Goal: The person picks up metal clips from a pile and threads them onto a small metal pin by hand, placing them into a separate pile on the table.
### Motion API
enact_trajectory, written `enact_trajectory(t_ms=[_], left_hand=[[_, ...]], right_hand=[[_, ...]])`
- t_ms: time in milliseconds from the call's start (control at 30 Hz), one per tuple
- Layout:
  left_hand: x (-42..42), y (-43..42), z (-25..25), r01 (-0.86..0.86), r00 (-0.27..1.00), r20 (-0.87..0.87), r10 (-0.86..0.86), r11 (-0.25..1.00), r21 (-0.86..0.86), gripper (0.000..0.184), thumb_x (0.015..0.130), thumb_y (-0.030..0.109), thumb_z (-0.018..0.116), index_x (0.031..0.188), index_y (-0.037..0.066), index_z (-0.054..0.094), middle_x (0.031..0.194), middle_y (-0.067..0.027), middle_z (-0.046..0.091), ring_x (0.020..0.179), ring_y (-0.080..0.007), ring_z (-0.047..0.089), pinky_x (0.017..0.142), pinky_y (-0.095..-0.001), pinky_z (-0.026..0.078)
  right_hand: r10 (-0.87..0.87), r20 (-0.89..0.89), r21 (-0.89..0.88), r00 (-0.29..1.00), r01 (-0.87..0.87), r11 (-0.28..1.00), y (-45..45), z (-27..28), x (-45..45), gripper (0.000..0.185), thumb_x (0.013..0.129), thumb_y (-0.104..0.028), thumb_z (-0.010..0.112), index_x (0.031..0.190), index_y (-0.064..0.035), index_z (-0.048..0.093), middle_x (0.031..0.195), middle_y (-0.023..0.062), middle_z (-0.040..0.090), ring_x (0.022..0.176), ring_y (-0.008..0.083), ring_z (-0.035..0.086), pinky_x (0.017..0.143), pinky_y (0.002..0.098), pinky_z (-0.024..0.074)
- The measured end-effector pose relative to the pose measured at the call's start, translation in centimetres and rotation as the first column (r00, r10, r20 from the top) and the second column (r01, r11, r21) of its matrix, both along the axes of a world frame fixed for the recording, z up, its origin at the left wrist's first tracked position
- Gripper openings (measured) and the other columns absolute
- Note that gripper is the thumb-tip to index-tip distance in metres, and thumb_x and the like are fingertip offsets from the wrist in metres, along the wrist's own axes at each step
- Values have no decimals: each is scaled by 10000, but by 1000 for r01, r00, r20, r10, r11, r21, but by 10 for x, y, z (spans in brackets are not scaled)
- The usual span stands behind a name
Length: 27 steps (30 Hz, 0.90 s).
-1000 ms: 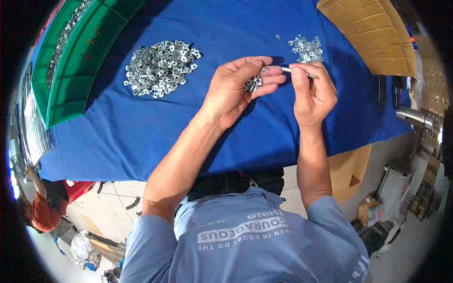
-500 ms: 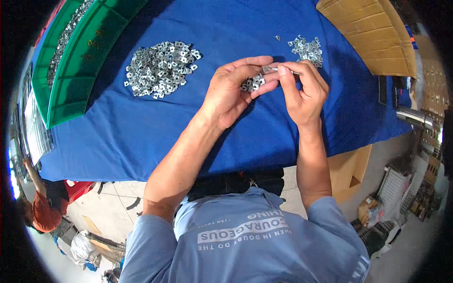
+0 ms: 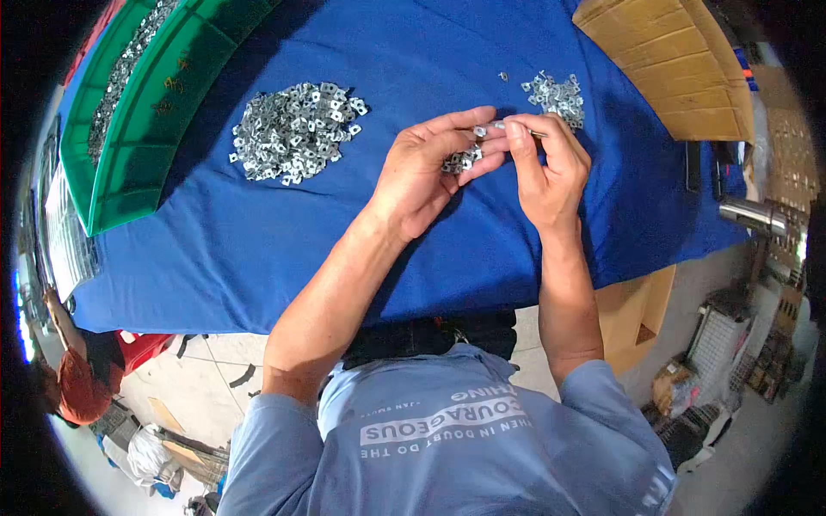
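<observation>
My left hand is cupped palm up above the blue cloth and holds a cluster of small metal clips, each with a hole. One single clip shows near its thumb and fingertips. Close against those fingertips, my right hand pinches a thin metal tool between thumb and forefinger; the fingers hide most of it, so its exact kind is unclear. A large pile of the same clips lies left of my hands. Beyond my right hand is a smaller pile.
A green bin with many small metal parts stands at the left. At the upper right is a cardboard box. Blue cloth covers the table. Another person in a red sleeve is at the far left.
The single clip near the left fingertips now faces up more plainly, and the right hand's tool has tilted and shows less. Both hands stay close together in nearly the same place.
</observation>
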<state>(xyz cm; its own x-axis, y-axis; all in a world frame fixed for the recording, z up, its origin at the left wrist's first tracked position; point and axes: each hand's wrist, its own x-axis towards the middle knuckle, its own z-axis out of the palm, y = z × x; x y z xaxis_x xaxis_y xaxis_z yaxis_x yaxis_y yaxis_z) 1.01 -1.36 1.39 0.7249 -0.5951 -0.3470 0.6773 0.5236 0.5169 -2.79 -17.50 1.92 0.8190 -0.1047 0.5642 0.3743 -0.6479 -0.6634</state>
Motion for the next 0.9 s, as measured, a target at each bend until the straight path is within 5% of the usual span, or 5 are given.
enact_trajectory(t_ms=[900], left_hand=[[1, 2, -3, 0, 1000, 13, 2, 992, -122, 338, 940, 13, 505, 1254, -112, 513, 1182, -223, 640, 1014, -234, 674, 887, -327, 575]], right_hand=[[101, 32, -31, 994, -100, 994, 3, 3, -1, 25, 886, -13, 654, 904, 1, 665, 737, 98, 642, 593, 192, 626, 515, 315, 472]])
